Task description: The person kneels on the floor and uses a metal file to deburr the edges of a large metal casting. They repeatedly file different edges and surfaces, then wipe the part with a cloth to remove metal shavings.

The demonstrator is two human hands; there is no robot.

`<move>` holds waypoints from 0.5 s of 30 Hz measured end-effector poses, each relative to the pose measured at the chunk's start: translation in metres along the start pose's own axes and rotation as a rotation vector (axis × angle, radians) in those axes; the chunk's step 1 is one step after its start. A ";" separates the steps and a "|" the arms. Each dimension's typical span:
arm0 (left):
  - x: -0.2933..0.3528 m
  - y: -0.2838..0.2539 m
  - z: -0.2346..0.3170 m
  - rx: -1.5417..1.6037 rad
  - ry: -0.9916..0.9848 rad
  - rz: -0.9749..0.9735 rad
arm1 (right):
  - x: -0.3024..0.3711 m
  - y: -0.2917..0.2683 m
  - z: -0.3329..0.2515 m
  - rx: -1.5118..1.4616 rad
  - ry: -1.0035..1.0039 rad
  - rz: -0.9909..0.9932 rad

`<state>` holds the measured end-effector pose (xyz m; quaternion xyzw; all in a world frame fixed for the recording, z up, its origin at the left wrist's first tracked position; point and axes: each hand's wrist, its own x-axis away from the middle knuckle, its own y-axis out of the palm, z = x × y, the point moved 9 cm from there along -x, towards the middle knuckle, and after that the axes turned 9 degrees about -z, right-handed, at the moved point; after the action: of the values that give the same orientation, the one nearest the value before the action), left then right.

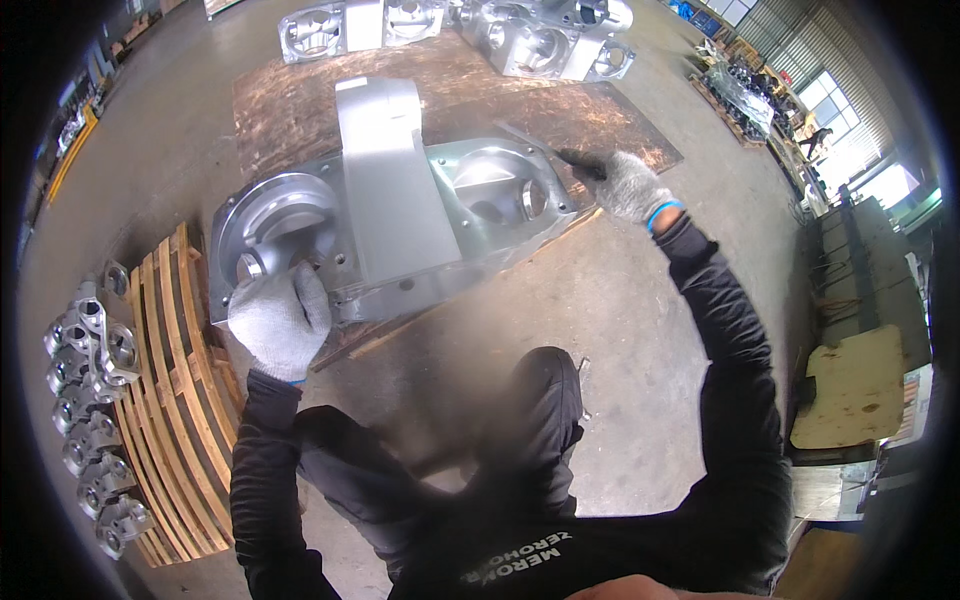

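Note:
A large silver metal casting (400, 215) lies in front of me, with a round bored recess at either end and a raised flat bridge across its middle. My left hand (280, 320), in a grey-white glove, is closed at the casting's near left edge; its fingertips are partly hidden. At the far right corner, my right hand (625, 188), gloved with a blue cuff, is closed around the dark end of a slim tool (572, 157). The tool's thin grey part seems to run left along the casting's far edge; its exact kind cannot be made out.
Under the casting is a worn brown board (630, 125). More silver castings (540, 45) stand beyond it. A wooden pallet (180, 400) sits at my left, beside a row of smaller metal parts (90, 420). To the right is a yellowish panel (850, 390).

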<state>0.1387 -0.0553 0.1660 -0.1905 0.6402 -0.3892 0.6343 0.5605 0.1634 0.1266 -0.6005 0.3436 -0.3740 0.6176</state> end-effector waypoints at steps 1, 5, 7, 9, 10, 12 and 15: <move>0.000 -0.002 0.000 0.018 -0.002 0.030 | 0.000 -0.014 -0.005 -0.002 -0.019 -0.053; 0.000 -0.002 -0.001 -0.011 -0.018 0.027 | -0.018 -0.051 -0.069 -0.043 -0.125 -0.110; 0.000 -0.001 -0.002 -0.007 -0.034 0.010 | -0.025 -0.054 -0.086 -0.153 -0.020 -0.220; 0.000 0.000 -0.003 -0.016 -0.045 -0.012 | -0.026 -0.053 -0.091 -0.350 0.170 -0.392; 0.000 0.000 -0.004 -0.016 -0.051 -0.023 | -0.027 -0.059 -0.096 -0.434 0.204 -0.387; 0.001 0.002 -0.005 -0.013 -0.067 -0.026 | -0.016 -0.063 -0.096 -0.549 0.370 -0.446; 0.003 0.004 -0.008 -0.018 -0.088 -0.023 | -0.031 -0.078 -0.131 -0.407 0.173 -0.383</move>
<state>0.1311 -0.0529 0.1605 -0.2204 0.6130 -0.3819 0.6556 0.4275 0.1268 0.1986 -0.7320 0.3434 -0.4571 0.3706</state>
